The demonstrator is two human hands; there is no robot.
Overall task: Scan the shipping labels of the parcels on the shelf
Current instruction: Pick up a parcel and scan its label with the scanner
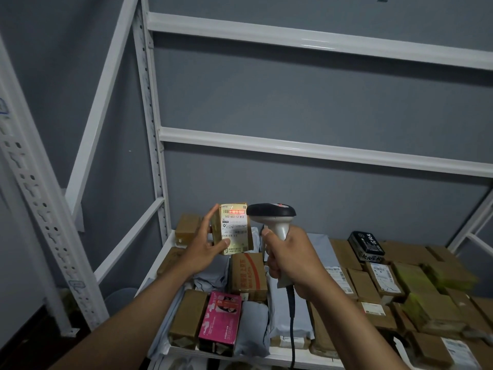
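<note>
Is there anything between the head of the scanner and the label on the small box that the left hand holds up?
Nothing visible. The grey-and-black handheld scanner faces the white shipping label on the small brown cardboard box directly, and its red line already lies across the top barcode.

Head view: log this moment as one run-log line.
step: scanning label | left hand: holds small parcel upright | right hand: grips barcode scanner | red scan line on shipping label barcode | shelf: many parcels lying

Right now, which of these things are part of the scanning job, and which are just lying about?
In the job:
small parcel, held by left hand
scanner, gripped by right hand
parcels on shelf

Lying about:
pink box
black box
</note>
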